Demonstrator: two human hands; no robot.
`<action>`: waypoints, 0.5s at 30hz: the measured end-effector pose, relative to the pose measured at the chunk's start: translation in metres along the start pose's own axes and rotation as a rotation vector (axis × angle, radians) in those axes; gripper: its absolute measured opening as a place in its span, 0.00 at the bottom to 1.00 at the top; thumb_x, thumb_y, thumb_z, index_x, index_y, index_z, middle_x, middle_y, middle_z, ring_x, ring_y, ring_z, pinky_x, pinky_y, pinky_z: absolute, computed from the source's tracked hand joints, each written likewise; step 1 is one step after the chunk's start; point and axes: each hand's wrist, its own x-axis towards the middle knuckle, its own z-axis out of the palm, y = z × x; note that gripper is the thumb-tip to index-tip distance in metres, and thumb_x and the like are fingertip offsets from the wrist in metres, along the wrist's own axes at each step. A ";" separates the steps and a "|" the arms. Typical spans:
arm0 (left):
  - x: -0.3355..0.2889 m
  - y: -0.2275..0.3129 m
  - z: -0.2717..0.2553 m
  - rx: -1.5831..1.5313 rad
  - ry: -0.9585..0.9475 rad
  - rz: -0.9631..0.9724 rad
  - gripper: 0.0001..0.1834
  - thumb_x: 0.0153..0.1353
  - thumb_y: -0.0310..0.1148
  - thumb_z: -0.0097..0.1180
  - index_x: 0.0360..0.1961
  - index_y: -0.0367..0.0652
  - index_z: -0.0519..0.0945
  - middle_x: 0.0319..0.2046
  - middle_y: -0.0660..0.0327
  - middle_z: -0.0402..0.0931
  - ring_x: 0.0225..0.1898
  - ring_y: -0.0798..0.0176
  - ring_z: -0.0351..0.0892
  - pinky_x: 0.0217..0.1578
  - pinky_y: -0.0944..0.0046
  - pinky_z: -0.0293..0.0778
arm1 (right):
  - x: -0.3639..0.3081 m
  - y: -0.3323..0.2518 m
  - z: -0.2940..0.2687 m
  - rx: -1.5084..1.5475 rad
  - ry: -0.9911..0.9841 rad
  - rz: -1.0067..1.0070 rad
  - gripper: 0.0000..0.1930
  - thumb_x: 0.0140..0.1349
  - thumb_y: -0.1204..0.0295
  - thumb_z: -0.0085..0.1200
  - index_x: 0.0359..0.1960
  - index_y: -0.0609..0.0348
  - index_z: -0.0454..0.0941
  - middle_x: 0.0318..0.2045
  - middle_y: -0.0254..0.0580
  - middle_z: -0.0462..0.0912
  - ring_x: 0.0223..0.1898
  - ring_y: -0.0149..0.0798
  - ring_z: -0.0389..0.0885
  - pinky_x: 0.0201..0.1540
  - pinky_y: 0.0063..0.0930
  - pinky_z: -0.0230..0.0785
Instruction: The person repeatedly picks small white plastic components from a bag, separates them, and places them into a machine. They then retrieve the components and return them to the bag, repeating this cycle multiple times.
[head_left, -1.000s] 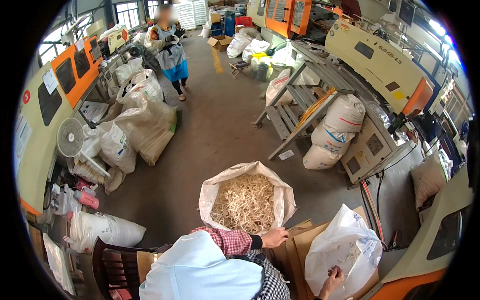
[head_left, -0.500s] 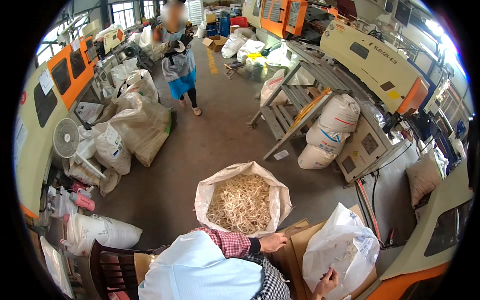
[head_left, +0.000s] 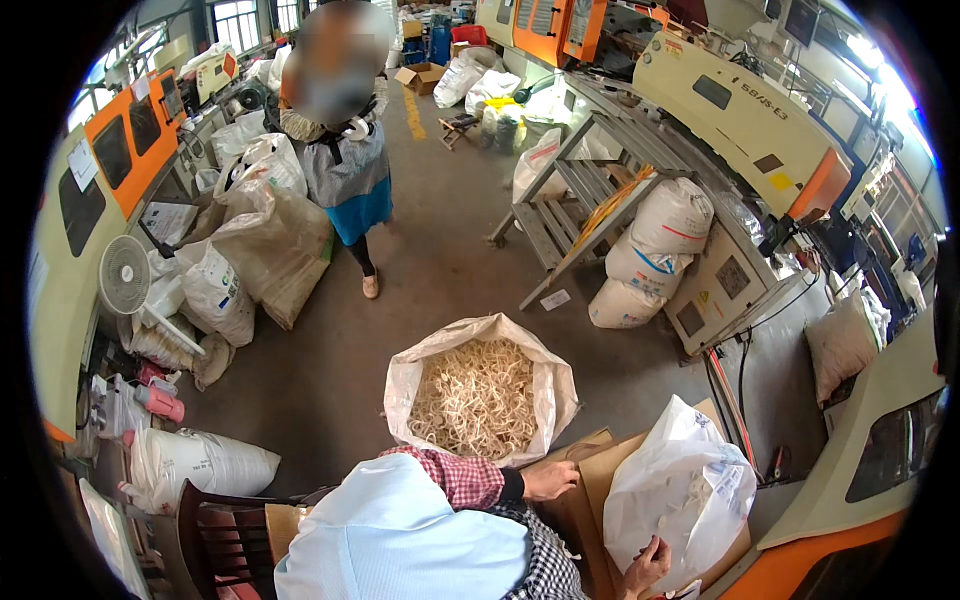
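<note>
My left hand (head_left: 550, 482), in a red checked sleeve with a black cuff, is over the flap of an open cardboard box (head_left: 592, 475). Its fingers are curled; whatever they hold is hidden. Lower right, my right hand (head_left: 647, 568) has its fingers drawn together at the near side of a white plastic bag (head_left: 632, 490), and I cannot make out anything in them. The bag lies open in the box with small pale pieces inside. Just beyond my left arm stands a large woven sack (head_left: 402, 385) filled with thin, curly cream-coloured plastic scraps (head_left: 475, 398).
Another person (head_left: 345, 170) in a grey and blue apron stands in the aisle. Filled sacks (head_left: 270, 235) and a fan (head_left: 126, 275) line the left. Metal steps (head_left: 565, 215), stacked sacks (head_left: 645, 265) and a moulding machine (head_left: 740, 115) are to the right. A wooden chair (head_left: 215, 540) is beside me.
The other person has come nearer along the aisle. My right hand has shifted slightly at the bag, and my left hand stays almost where it was. The view has moved a little.
</note>
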 end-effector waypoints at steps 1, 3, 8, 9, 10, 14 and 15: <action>0.001 0.001 0.000 -0.014 -0.003 -0.001 0.08 0.59 0.30 0.50 0.36 0.36 0.75 0.34 0.49 0.70 0.39 0.45 0.72 0.41 0.54 0.69 | 0.000 0.007 0.000 -0.010 0.005 -0.016 0.13 0.61 0.65 0.53 0.30 0.67 0.79 0.18 0.43 0.76 0.18 0.36 0.72 0.20 0.28 0.66; 0.003 0.002 0.000 -0.029 0.013 0.025 0.08 0.59 0.29 0.50 0.36 0.36 0.75 0.34 0.49 0.70 0.39 0.45 0.72 0.41 0.55 0.69 | -0.002 0.010 -0.002 -0.018 -0.002 -0.004 0.13 0.61 0.65 0.53 0.30 0.66 0.79 0.19 0.43 0.76 0.18 0.36 0.72 0.21 0.28 0.66; 0.004 -0.002 0.009 -0.041 0.025 0.052 0.07 0.58 0.29 0.50 0.35 0.36 0.74 0.34 0.48 0.70 0.40 0.46 0.71 0.41 0.56 0.68 | 0.000 0.031 0.000 0.007 -0.030 -0.048 0.10 0.63 0.71 0.49 0.28 0.66 0.74 0.15 0.35 0.70 0.15 0.25 0.66 0.15 0.19 0.57; 0.003 -0.001 0.007 -0.043 0.025 0.048 0.07 0.58 0.29 0.51 0.35 0.36 0.75 0.34 0.48 0.70 0.40 0.45 0.72 0.41 0.56 0.68 | -0.001 0.032 0.001 0.004 -0.040 -0.036 0.10 0.63 0.71 0.49 0.28 0.65 0.74 0.15 0.35 0.70 0.15 0.25 0.66 0.15 0.20 0.57; 0.002 0.001 0.006 -0.046 0.025 0.044 0.07 0.58 0.29 0.51 0.35 0.36 0.75 0.34 0.48 0.70 0.40 0.45 0.72 0.41 0.56 0.69 | -0.001 0.031 0.002 0.000 -0.051 -0.025 0.10 0.63 0.71 0.49 0.28 0.65 0.74 0.15 0.35 0.69 0.15 0.25 0.65 0.16 0.20 0.57; -0.004 0.002 0.004 -0.071 0.050 0.032 0.08 0.58 0.29 0.51 0.35 0.36 0.75 0.35 0.48 0.70 0.39 0.45 0.72 0.41 0.56 0.69 | -0.003 0.027 0.005 -0.014 -0.075 -0.051 0.10 0.63 0.70 0.49 0.27 0.65 0.74 0.15 0.35 0.69 0.15 0.26 0.65 0.17 0.21 0.57; -0.005 0.003 0.005 -0.065 0.054 0.034 0.08 0.58 0.29 0.52 0.35 0.36 0.75 0.35 0.48 0.71 0.39 0.45 0.72 0.41 0.56 0.69 | -0.005 0.025 0.005 -0.021 -0.083 -0.051 0.10 0.63 0.70 0.49 0.27 0.65 0.74 0.15 0.35 0.69 0.15 0.26 0.65 0.17 0.21 0.57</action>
